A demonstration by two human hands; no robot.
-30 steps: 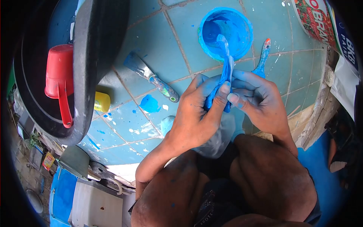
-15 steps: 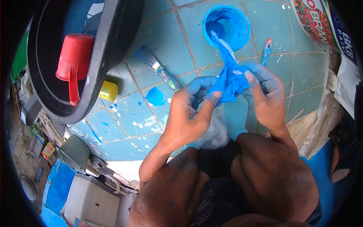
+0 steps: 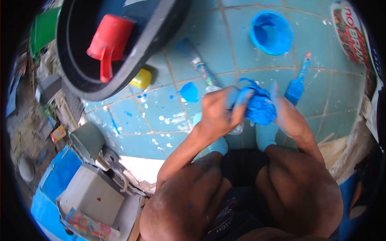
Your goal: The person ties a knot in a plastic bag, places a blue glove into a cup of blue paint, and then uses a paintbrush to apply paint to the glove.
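Observation:
A crumpled blue plastic wad, wet with paint, is between my two hands above the tiles. My left hand is closed on its left side, thumb and fingers pressed together. Against its right edge rests my right hand, blurred, with its thumb pointing up and the other fingers largely hidden. Beyond the hands stands a round tub coated inside with blue paint. A blue-stained brush lies to the right, and a putty knife lies to the left.
A large black basin with a red dipper is at the upper left, a yellow container beside it. Blue paint is spilled on the tiles. A printed paint bag stands at the upper right. My knees are below my hands.
The stretched plastic has been gathered into a compact wad and no longer trails toward the tub. The view has shifted, so surroundings appear farther right, and more of the brush shows.

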